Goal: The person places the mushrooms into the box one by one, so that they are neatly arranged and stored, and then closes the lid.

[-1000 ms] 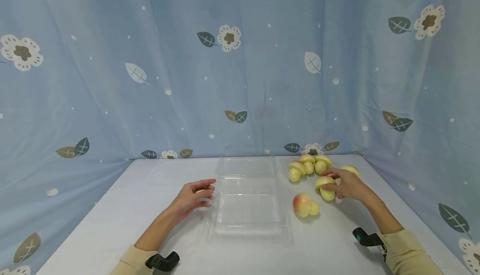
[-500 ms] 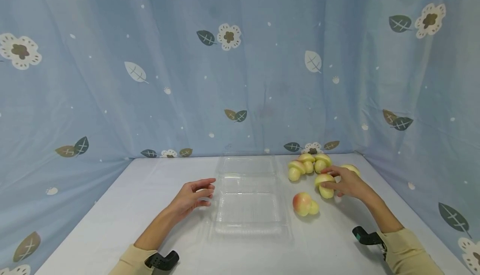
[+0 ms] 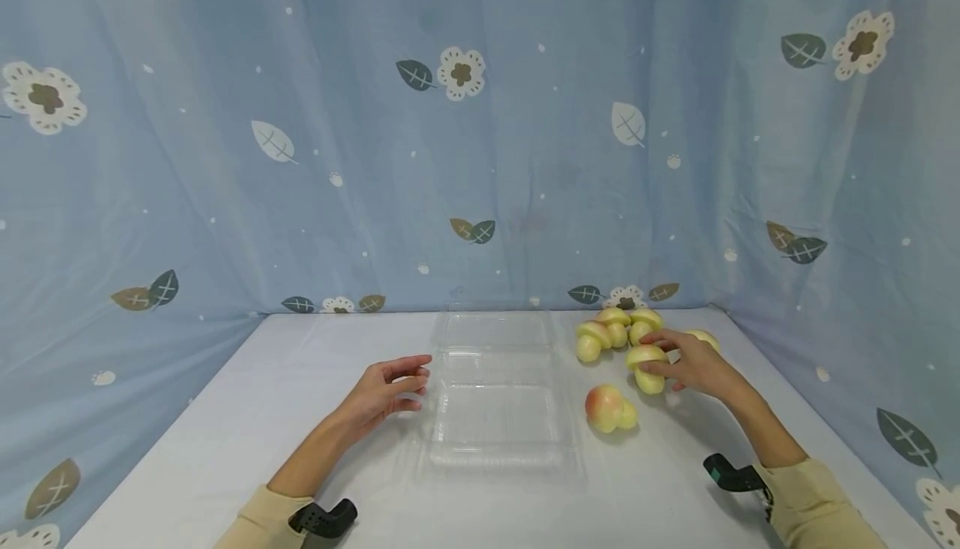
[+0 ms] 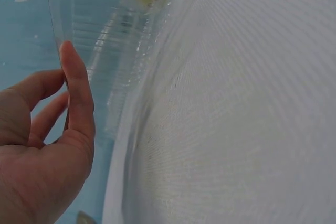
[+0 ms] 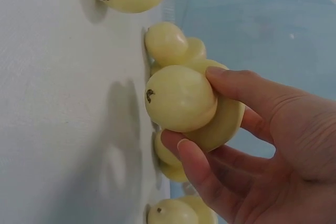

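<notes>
The yellow mushroom-shaped piece (image 3: pixel 648 366) is in the right hand (image 3: pixel 697 364), at the right part of the white table (image 3: pixel 187 416). Its cap lies uppermost and its rounded stem points down, with a small dark mark at the stem's end, which the right wrist view shows well. The thumb of this hand and the fingers opposite are pinching the piece by its sides; I cannot tell if its stem touches the table. Just beyond it, three similar mushroom-shaped pieces (image 3: pixel 592 341) form a close group, and another piece (image 3: pixel 703 337) is partly hidden behind the right hand. Nearer to the person, a red-blushed piece (image 3: pixel 606 408) lies tilted on its side. To the left of all these stands a clear plastic container (image 3: pixel 501 451), between the two hands. The left hand (image 3: pixel 375 399) is at the left rim of the container, its fingers spread apart and lightly bent; whether their tips touch the rim, I cannot tell. Both arms wear beige sleeves (image 3: pixel 813 499) and black wrist devices (image 3: pixel 324 521). Behind the table hangs a blue curtain (image 3: pixel 337 216) with flowers and leaves.
</notes>
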Motion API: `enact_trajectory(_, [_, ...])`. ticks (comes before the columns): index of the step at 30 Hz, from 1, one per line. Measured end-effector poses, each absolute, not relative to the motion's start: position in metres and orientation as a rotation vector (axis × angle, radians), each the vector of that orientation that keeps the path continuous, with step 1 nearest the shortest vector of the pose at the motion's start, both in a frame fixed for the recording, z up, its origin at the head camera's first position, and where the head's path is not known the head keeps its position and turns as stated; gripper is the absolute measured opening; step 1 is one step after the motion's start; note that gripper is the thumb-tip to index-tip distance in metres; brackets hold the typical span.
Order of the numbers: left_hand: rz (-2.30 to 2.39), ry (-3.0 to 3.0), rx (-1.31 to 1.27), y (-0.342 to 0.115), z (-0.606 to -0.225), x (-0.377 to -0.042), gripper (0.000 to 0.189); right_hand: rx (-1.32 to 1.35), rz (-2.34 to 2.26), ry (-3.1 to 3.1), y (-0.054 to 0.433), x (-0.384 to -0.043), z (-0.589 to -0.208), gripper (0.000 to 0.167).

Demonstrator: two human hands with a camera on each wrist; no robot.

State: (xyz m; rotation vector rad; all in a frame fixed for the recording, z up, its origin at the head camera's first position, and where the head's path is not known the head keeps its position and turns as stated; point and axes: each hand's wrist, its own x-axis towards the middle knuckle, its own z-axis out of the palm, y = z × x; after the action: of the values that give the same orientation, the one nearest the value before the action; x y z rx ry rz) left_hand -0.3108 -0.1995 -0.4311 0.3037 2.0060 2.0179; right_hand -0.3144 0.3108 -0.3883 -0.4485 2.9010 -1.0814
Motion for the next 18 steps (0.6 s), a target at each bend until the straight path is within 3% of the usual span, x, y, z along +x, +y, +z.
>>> enact_trajectory(18, [1.973,2.034,0.307,-0.201,-0.429,-0.309,0.06,-0.529,-1.031,2.988,0.299,-0.316,-0.374,0.057])
